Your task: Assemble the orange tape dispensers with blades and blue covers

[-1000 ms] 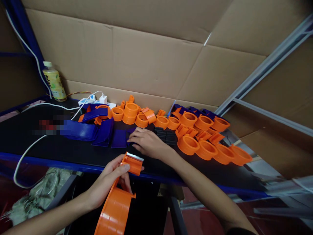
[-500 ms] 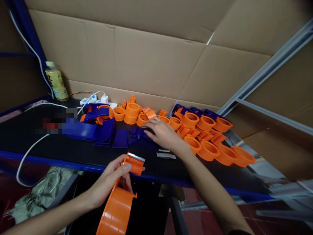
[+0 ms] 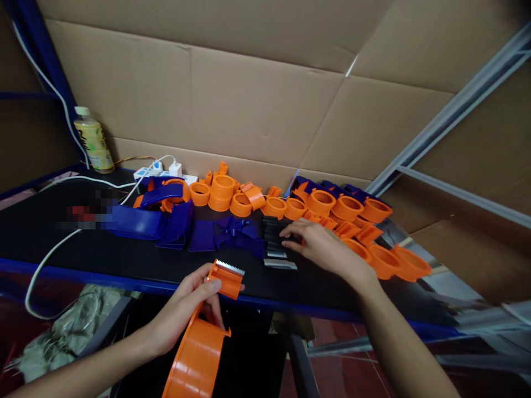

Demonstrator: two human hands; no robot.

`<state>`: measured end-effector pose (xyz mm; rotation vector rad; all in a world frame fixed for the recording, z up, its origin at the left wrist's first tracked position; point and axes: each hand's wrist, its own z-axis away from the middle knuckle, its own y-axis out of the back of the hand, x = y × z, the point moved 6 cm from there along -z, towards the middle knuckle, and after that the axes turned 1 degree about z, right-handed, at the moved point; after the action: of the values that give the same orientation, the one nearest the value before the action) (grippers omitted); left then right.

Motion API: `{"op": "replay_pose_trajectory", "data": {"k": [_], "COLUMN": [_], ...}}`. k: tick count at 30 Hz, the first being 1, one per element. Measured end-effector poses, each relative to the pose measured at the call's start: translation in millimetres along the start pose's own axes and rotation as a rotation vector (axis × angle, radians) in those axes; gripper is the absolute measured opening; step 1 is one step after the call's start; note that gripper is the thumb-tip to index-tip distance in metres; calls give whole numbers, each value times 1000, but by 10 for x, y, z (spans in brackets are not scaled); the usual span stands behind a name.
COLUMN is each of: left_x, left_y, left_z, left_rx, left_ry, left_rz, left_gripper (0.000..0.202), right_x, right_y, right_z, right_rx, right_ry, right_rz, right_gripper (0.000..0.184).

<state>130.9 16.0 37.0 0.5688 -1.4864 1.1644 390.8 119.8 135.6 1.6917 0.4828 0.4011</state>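
Observation:
My left hand (image 3: 191,307) grips an orange tape dispenser body (image 3: 199,348) by its neck, just below the serrated metal blade (image 3: 229,267), at the near edge of the black table (image 3: 103,254). My right hand (image 3: 321,247) lies flat on the table, fingers stretched toward a stack of dark serrated blades (image 3: 274,236). One loose blade (image 3: 280,264) lies just in front of that stack. Small blue plastic parts (image 3: 238,231) sit left of the blades.
Several orange round cores (image 3: 346,208) line the back and right of the table. Blue dispenser handles (image 3: 141,220) lie at the left, near a power strip (image 3: 160,171) with white cables. A drink bottle (image 3: 93,139) stands far left. Cardboard panels (image 3: 232,99) wall the back.
My right hand has moved from the blue parts to the right and now rests by the dark blade stack, which it had covered. My left hand holds the dispenser still.

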Motion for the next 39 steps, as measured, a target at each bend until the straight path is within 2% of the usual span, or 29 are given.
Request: {"op": "replay_pose_trajectory", "data": {"k": [3,9,13,16,19,22,25,30,32,36,39], "left_x": [-9,-21,4,33,64,106,121,45,-16,-83,-56], "left_y": [-4,-14,-10,10,6,-32,-75,-55,-30,8,8], "left_z": [-11,-14,-3,5,15,20,22,42,51,53,37], "left_rx": [0,3,19,84,138,143,109,107,121,163,175], "left_ry": [1,2,13,1,-22,-57,-58,-26,8,72,82], "left_rz": [2,14,27,48,40,4,-15,-8,45,162,219], "left_gripper": [39,34,36,39,41,40,37,36,38,36,35], "right_x": [99,156,117,-109,-576,-1128,-1436,-1547,-1604,-1789,-1713], "right_y": [59,-82,-55,127,295,272,142,-109,-143,-103,-9], "right_z": [-87,-357,-357,-217,-4,162,233,312,371,482,427], "right_rx": [99,38,61,174,255,203,284,466,500,445,401], "right_ry": [-32,9,20,63,182,334,338,257,276,451,472], "right_rz": [70,41,34,-101,-352,-441,-382,-431,-461,-444,-478], "right_gripper": [23,22,16,15,15,12,17,26,34,49,50]}}
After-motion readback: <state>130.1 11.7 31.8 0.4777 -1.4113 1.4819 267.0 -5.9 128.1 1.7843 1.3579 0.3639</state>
